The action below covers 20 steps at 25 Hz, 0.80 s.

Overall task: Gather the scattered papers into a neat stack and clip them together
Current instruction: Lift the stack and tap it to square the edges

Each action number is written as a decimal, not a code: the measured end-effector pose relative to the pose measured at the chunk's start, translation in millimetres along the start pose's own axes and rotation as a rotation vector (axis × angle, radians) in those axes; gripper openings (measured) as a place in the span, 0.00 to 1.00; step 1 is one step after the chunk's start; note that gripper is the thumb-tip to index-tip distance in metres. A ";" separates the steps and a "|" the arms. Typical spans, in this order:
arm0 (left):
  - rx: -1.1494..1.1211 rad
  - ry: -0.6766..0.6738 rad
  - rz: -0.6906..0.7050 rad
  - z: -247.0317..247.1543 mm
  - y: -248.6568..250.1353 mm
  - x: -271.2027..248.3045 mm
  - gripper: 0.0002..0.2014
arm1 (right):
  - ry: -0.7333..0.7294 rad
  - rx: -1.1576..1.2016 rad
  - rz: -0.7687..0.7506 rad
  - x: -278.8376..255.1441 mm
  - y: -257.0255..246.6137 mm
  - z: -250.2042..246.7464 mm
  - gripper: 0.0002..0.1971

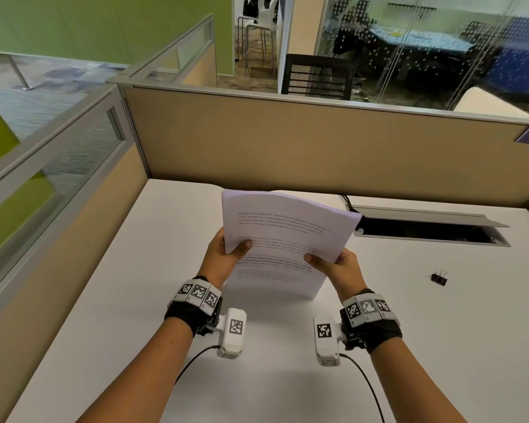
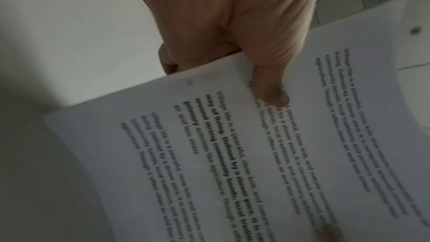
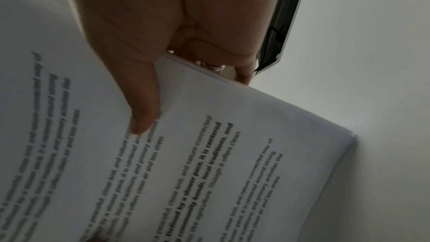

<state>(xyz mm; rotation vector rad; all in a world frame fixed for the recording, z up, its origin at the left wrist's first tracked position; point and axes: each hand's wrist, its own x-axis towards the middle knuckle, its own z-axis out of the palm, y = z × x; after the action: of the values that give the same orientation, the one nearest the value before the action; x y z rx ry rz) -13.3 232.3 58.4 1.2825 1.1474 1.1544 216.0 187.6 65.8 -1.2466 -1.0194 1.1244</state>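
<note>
- Papers (image 1: 283,239) upright on the white desk (image 1: 135,300), bottom edge down, top bowed.
- I see left hand (image 1: 223,257) pinching the left edge, thumb in front.
- Right hand (image 1: 336,265) pinches the right edge likewise.
- Binder clip (image 1: 439,277) lies well apart to the right.
</note>
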 end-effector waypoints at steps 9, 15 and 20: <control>0.520 0.361 0.208 -11.9 48.9 -11.7 0.45 | 0.110 -0.403 -0.076 -3.3 -29.8 -4.9 0.02; 0.887 -0.247 0.368 -6.4 127.2 -29.9 0.25 | -0.170 -1.029 -0.361 -20.4 -115.0 0.0 0.04; 0.434 -0.218 0.168 -21.7 99.0 -58.6 0.20 | -0.303 -1.143 -0.417 -41.8 -139.9 -12.8 0.05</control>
<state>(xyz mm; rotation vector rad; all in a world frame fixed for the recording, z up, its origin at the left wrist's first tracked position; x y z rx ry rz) -38.1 173.2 156.3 1.8190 1.1798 0.8804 231.5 145.7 205.4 -1.6012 -2.1984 0.3387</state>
